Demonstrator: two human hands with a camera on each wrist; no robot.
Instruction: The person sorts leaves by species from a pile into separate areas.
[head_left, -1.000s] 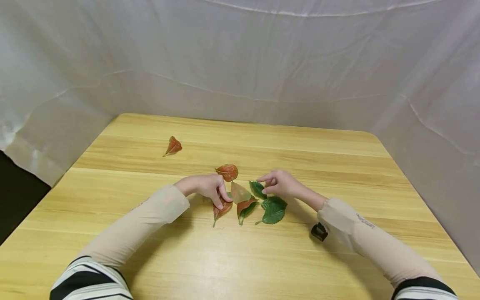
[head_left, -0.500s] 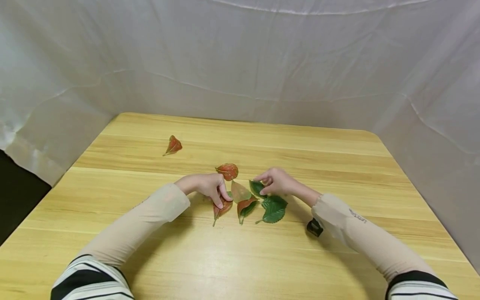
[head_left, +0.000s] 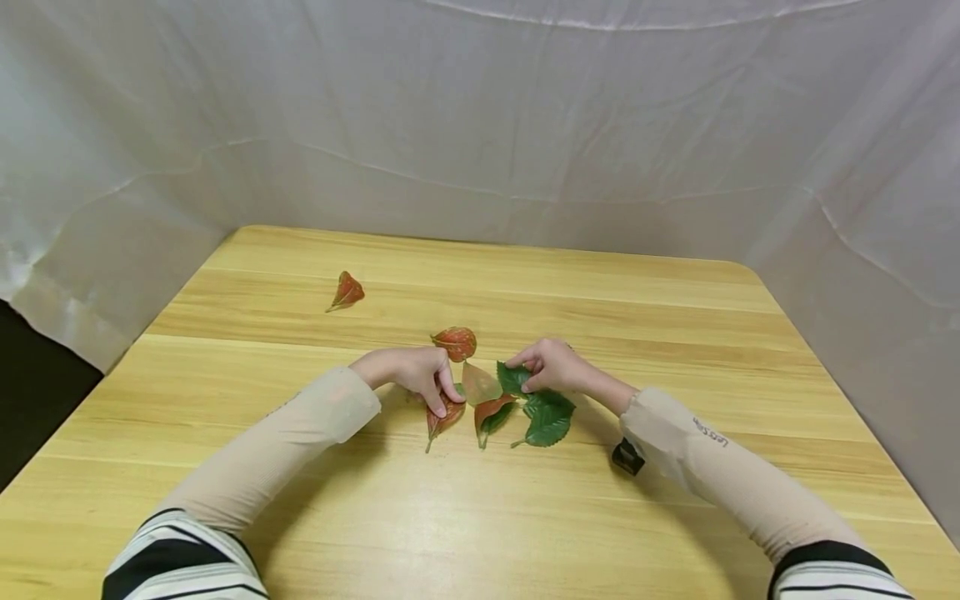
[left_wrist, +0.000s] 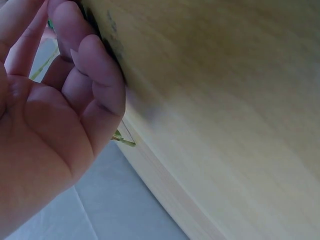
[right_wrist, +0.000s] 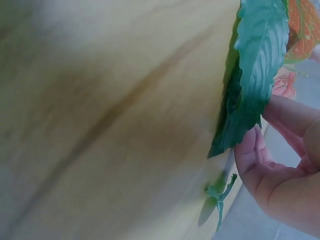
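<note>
In the head view my left hand [head_left: 420, 377] has its thumb and forefinger on a red leaf [head_left: 442, 421], holding it against the wooden table. The left wrist view shows the other left fingers curled at the tabletop. My right hand [head_left: 558, 367] pinches the edge of a green leaf [head_left: 512, 377], seen raised in the right wrist view. Below it lies a broader green leaf [head_left: 550, 419]. Between the hands are a pale orange leaf [head_left: 480, 386] and a red-and-green leaf [head_left: 491, 414]. Just beyond the left hand lies another red leaf [head_left: 455, 342].
Farther back on the left, a single red leaf [head_left: 347, 292] lies on the table [head_left: 637, 300]. A small black object [head_left: 627, 457] is at the right sleeve's cuff. A small green piece [right_wrist: 220, 195] shows below the right fingers. Pale curtains [head_left: 480, 108] hang around the table.
My right hand has moved slightly left and taken hold of the green leaf, which has shifted and turned a little. The left hand and the other leaves have stayed put.
</note>
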